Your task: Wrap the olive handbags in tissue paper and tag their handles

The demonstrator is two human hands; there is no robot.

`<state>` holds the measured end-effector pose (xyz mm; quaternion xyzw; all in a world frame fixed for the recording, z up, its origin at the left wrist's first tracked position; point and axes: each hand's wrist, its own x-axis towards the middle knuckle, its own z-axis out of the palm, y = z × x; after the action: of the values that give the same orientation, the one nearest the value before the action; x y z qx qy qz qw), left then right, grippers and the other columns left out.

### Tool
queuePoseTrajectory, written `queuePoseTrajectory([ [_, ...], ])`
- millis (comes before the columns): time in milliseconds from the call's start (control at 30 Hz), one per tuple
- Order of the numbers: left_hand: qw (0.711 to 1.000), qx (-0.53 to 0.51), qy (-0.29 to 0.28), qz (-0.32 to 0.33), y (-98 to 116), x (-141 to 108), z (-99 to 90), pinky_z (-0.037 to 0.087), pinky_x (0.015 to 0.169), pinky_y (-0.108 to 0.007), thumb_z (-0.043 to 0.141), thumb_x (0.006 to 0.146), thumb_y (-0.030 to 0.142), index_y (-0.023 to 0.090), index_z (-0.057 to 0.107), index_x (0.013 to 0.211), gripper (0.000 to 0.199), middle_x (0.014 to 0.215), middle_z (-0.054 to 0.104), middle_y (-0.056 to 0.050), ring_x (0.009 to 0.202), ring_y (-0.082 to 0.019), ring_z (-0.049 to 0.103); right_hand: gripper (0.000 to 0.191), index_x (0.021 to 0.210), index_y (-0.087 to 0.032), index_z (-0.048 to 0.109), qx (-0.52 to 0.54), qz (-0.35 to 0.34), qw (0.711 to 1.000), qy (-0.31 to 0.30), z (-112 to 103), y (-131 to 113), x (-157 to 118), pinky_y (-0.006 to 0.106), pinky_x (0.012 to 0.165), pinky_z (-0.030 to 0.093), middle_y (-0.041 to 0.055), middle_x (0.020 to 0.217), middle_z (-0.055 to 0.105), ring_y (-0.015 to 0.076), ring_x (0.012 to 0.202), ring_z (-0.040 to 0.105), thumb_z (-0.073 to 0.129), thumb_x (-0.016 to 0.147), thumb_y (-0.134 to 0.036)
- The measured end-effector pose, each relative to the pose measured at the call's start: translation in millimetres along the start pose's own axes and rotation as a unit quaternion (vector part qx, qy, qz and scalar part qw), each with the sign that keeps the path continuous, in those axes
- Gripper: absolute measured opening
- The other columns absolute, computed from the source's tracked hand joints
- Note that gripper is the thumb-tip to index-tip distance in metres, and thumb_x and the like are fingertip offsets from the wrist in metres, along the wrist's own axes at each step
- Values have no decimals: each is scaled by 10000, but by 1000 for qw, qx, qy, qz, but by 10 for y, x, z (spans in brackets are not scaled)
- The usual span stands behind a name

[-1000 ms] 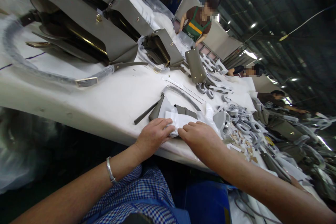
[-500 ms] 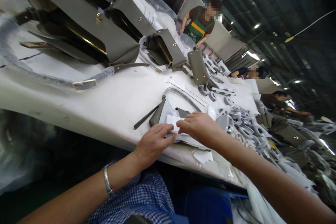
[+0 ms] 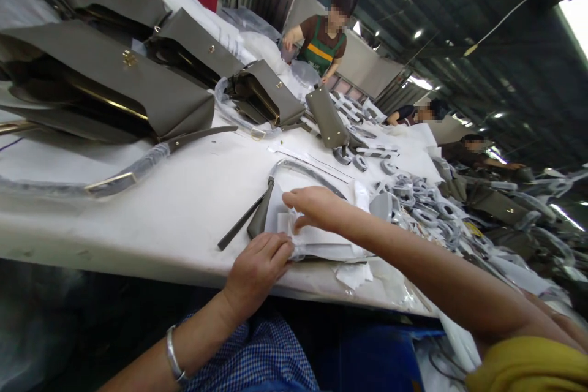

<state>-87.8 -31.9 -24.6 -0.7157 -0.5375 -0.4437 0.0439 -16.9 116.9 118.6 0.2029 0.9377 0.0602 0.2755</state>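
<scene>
A grey-brown handbag (image 3: 260,218) lies at the front of the white table, mostly hidden under white wrapping sheets (image 3: 328,234). A dark strap end (image 3: 237,225) sticks out to its left, and a plastic-wrapped handle (image 3: 312,170) curves behind it. My left hand (image 3: 260,266) is closed at the bag's near edge, fingers pressed together by white and transparent wrapping. What they pinch is hidden. My right hand (image 3: 315,205) hovers over the white sheets, thumb and fingers apart. Nothing shows in it.
Several open grey-brown handbags (image 3: 114,82) stand along the left and back of the table (image 3: 184,220). Wrapped rings and straps (image 3: 422,208) pile up on the right. A torn white scrap (image 3: 353,274) lies at the front edge. A co-worker in a green apron (image 3: 319,49) stands across the table.
My right hand has lifted off the white sheet and moved left, its fingers spreading. My left hand has shifted toward the near edge. The view has turned slightly right.
</scene>
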Motion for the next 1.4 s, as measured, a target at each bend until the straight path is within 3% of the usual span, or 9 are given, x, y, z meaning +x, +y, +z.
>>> queuePoseTrajectory([
  [167, 1000, 12, -5, 9, 9, 9, -26, 529, 912, -399, 625, 900, 178, 212, 577, 1268, 372, 1069, 660, -72, 1016, -238, 613, 506, 948, -180, 638, 83, -43, 996, -13, 144, 328, 321, 249, 588, 305, 6, 808, 680, 171, 732, 580, 867, 614, -484],
  [300, 1000, 25, 4, 15, 17, 23, -27, 547, 894, -401, 666, 879, 218, 216, 620, 1240, 364, 1087, 664, -88, 1006, -244, 623, 416, 886, -161, 644, 206, -51, 977, -11, 242, 525, 359, 223, 604, 346, -19, 777, 679, 131, 688, 572, 874, 633, -398],
  [433, 998, 43, 35, 29, 25, 15, -8, 544, 940, -423, 637, 901, 220, 225, 623, 1253, 352, 1283, 635, -108, 1101, -252, 618, 183, 970, -145, 673, 300, 24, 945, 126, 376, 531, 62, 236, 699, 437, 28, 859, 724, 140, 747, 639, 706, 840, -270],
  [533, 997, 49, 42, 53, 23, 0, 8, 542, 959, -435, 620, 916, 215, 230, 594, 1299, 384, 1307, 644, -85, 1143, -254, 617, 478, 1274, -171, 596, 308, 16, 921, 237, 577, 422, -190, 312, 928, 456, 111, 1258, 658, 203, 1091, 628, 696, 849, -365],
  [633, 995, 53, 42, 67, 10, -12, 12, 547, 949, -449, 624, 915, 199, 229, 578, 1321, 410, 1217, 699, -58, 1131, -255, 633, 782, 1464, -206, 425, 281, 9, 933, 224, 796, 297, -270, 430, 1100, 347, 142, 1486, 474, 274, 1354, 446, 701, 807, -527],
  [933, 992, 78, 36, 90, 51, 32, -6, 560, 935, -459, 656, 888, 189, 229, 584, 1307, 428, 1209, 703, -65, 1101, -259, 649, 345, 1207, -254, 674, 228, 115, 934, 249, 843, 246, 111, 375, 929, 440, 82, 1171, 709, 248, 1117, 610, 421, 1008, -378],
  [1100, 997, 21, -19, 66, 84, 58, -168, 557, 964, -483, 623, 906, 217, 248, 598, 1285, 382, 1244, 683, -71, 1147, -262, 630, 329, 1219, -217, 672, 245, 99, 920, 290, 861, 397, -156, 278, 952, 452, 67, 1224, 696, 194, 1125, 627, 552, 955, -372],
  [1233, 996, -71, -6, -57, -148, 181, -459, 542, 993, -452, 572, 936, 330, 261, 636, 1227, 306, 1220, 692, -61, 1156, -240, 634, 418, 1319, -159, 590, 247, 242, 872, 347, 1113, 582, -808, 344, 1091, 367, 145, 1354, 602, 224, 1292, 519, 531, 968, -378],
  [1400, 917, -163, -50, -359, -520, 534, -426, 416, 1101, -470, 554, 911, 452, 214, 634, 1263, 432, 1386, 586, -102, 1284, -291, 540, 557, 1360, -97, 553, 336, 395, 826, 219, 1499, 778, -1301, 437, 1033, 431, 226, 1301, 621, 337, 1244, 571, 531, 943, -466],
])
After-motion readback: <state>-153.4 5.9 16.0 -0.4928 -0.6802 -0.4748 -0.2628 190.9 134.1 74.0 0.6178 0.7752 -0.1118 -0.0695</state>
